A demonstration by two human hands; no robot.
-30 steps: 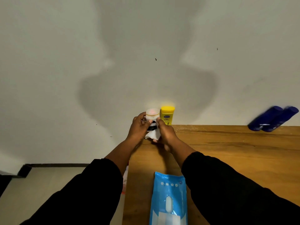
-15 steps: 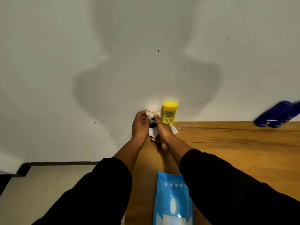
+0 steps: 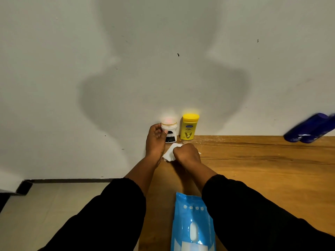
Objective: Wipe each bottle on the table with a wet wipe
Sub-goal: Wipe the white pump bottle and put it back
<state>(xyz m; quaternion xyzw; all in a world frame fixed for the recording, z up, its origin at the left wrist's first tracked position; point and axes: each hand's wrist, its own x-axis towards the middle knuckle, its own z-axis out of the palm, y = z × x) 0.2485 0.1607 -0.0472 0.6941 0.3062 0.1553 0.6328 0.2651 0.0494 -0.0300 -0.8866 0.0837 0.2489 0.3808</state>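
The fingers (image 3: 157,131) of the left hand (image 3: 155,143) are curled round the white bottle (image 3: 170,132). The bottle is held upright at the back corner of the table (image 3: 262,174), close to the wall (image 3: 54,87). The fingers of the right hand (image 3: 187,155) are curled too, and the wet wipe (image 3: 169,154) is bunched up in them. The wipe is kept low, just in front of the white bottle, and looks apart from it. Whether it rests on the wood cannot be told.

The yellow bottle (image 3: 189,129) is stood just beside the white one, on its right. Two blue bottles (image 3: 308,130) are seen well apart at the right edge, but they are blurred. A blue pack of wipes (image 3: 193,227) is laid near the front.

The white bottle seems to be the one being cleaned now. For the next move, the wipe has to be lifted to the bottle and rubbed round its sides and cap. Or the bottle has to be let go and the yellow one taken. A firm hold is needed so nothing is knocked over.
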